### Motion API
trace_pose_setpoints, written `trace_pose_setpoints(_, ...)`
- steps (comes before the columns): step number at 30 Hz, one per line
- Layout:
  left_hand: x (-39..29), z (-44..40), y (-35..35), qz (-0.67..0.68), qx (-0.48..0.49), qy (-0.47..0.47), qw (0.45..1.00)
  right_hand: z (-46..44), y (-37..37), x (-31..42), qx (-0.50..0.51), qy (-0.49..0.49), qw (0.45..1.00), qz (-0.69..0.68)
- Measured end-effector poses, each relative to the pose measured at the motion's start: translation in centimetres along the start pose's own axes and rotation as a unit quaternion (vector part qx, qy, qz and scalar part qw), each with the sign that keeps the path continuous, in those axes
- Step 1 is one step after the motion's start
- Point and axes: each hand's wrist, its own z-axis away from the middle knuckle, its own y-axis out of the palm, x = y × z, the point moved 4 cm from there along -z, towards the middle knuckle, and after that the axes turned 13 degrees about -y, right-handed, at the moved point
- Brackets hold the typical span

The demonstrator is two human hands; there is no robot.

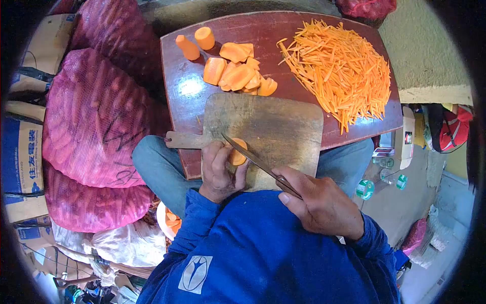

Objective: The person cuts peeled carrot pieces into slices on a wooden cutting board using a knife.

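My left hand (220, 169) grips a short carrot piece (237, 152) upright at the near left of a worn wooden cutting board (283, 121). In my right hand (320, 200) is a knife (258, 162), its handle wrapped by my fingers. The blade slants up and left, its tip just above the carrot piece; whether the edge touches it I cannot tell. Beyond the board lie several peeled carrot chunks (239, 77), with two pieces standing apart, a tapered carrot end (188, 47) and a carrot stub (204, 38). A large heap of carrot strips (344, 71) covers the table's right side.
The board rests on a dark red table (177, 106) in front of my knees. Pink mesh sacks (96, 116) are piled at the left, beside cardboard boxes (25, 157). A white container (166, 219) with orange pieces sits low left. Green-labelled bottles (364, 189) stand on the right floor.
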Motion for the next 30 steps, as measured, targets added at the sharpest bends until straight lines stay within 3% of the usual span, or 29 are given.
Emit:
trace_pose_setpoints(1,0.1,0.0,-0.1,0.005,0.001,-0.012,1.0,0.0,0.0,0.0,0.001,-0.001,1.0,0.0)
trace_pose_setpoints(3,0.2,0.2,-0.1,0.006,0.001,-0.014,1.0,0.3,0.2,-0.6,-0.007,0.101,0.992,-0.072)
trace_pose_setpoints(10,0.3,0.6,-0.1,0.006,-0.017,-0.035,0.999,0.8,1.6,-2.3,-0.008,0.074,0.996,-0.043)
trace_pose_setpoints(13,0.5,0.6,-0.1,0.024,-0.019,-0.035,0.999,1.8,2.6,-4.6,0.01,0.115,0.991,-0.067)
trace_pose_setpoints(15,0.3,1.0,-0.3,0.012,-0.013,-0.04,0.999,1.5,1.5,-3.6,-0.029,0.146,0.986,-0.076)
trace_pose_setpoints(24,0.8,0.8,-0.5,0.016,0.02,-0.029,0.999,0.6,0.8,-1.8,-0.03,0.1,0.989,-0.107)
trace_pose_setpoints(30,0.3,0.2,-0.3,0.006,-0.007,0.0,1.0,0.6,0.7,-1.7,-0.042,0.07,0.992,-0.099)
